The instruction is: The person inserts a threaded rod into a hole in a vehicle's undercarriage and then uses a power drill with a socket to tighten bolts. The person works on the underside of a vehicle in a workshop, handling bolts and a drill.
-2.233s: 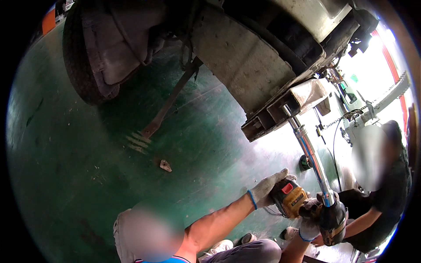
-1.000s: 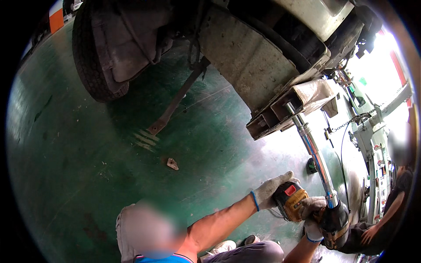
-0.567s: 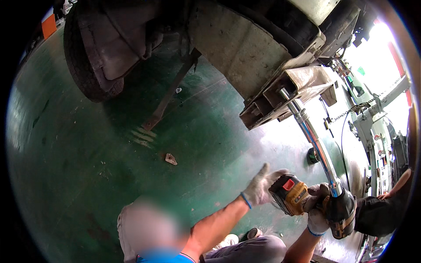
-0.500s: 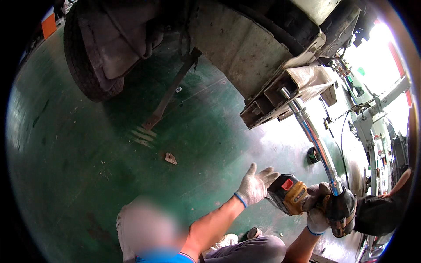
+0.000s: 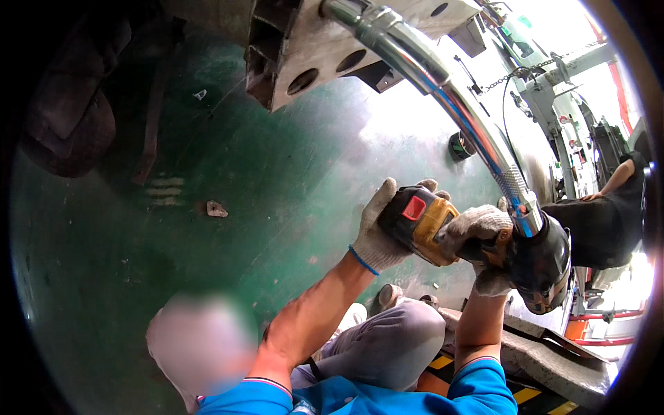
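A cordless impact wrench (image 5: pixel 543 266) with a black and yellow body lies across both gloved hands. My right hand (image 5: pixel 484 232) is closed round its handle. My left hand (image 5: pixel 382 238) grips the battery end, thumb on one side and fingertips showing beyond it. From the wrench's nose a long chrome socket extension (image 5: pixel 477 131) runs up and left. Its far end lies in front of or against a pale metal beam (image 5: pixel 332 66) with round holes; whether it touches a fastener cannot be seen.
A worn tyre (image 5: pixel 83 138) and a hanging strap-like bar (image 5: pixel 153 117) are at the left. On the green floor lie a small metal piece (image 5: pixel 216 209) and a dark round can (image 5: pixel 461 146). A person in dark clothes (image 5: pixel 602 221) is at the right, near a chain (image 5: pixel 526 70).
My left hand has gone from open beside the battery to gripping it. The wrench sits higher in view, and the view has shifted, with the beam now larger and further left.
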Demonstrator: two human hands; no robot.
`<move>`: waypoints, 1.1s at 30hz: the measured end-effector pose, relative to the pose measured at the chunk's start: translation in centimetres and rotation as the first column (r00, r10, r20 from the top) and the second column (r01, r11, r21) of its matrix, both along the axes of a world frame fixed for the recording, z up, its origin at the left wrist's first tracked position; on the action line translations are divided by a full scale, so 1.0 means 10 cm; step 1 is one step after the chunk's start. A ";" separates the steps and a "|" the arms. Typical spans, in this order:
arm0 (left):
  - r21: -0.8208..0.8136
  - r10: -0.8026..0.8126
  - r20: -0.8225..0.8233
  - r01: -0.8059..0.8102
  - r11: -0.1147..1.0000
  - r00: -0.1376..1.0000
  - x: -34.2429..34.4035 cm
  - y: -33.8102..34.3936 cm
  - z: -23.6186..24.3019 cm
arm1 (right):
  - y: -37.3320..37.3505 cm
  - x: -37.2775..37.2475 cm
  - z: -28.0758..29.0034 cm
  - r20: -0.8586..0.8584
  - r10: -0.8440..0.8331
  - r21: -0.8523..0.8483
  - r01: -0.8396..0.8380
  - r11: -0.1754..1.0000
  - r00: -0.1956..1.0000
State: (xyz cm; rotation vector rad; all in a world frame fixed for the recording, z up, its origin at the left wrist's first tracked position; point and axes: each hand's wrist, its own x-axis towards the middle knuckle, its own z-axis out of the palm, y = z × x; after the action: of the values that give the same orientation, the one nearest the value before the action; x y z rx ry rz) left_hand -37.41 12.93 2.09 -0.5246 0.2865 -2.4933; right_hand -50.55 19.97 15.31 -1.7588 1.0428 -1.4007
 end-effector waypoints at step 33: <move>0.096 -0.003 0.002 0.003 0.995 1.000 -0.05 0.13 -0.07 | 0.06 -0.18 -0.21 0.422 -0.151 0.031 0.152 0.988 0.894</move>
State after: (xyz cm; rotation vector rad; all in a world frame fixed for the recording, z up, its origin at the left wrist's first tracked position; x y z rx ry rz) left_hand -37.92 14.20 1.36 -0.4816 0.4046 -2.4685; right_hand -52.39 20.61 13.22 -1.3061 0.9488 -1.7815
